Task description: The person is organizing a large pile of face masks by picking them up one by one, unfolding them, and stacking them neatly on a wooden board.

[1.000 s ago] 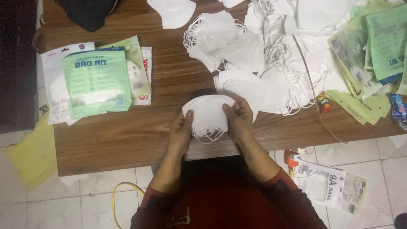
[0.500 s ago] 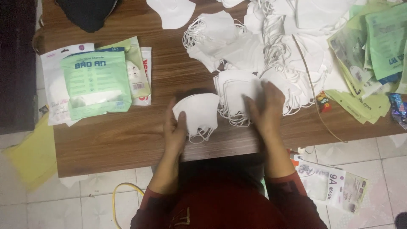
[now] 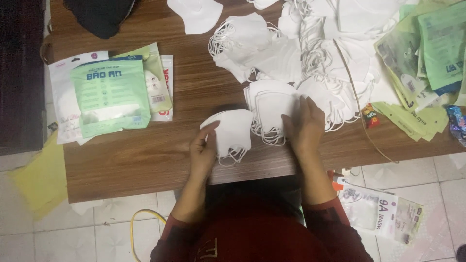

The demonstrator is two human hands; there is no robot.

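Holding a white mask [image 3: 232,132] at centre frame, the left hand [image 3: 203,154] pinches its edge. Right hand [image 3: 305,127] lies flat and empty on the mask stack [image 3: 272,104]. Beyond, loose masks [image 3: 310,53] crowd the desk [image 3: 136,160], packets [image 3: 111,97] upper left.

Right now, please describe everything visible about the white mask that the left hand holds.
The white mask is a folded face mask of soft, cloth-like material, with thin white ear loops hanging at its lower edge. It lies flat on the brown wooden table, near the front edge. The left hand grips its left side. Its right edge meets a small stack of masks, on which the right hand rests.
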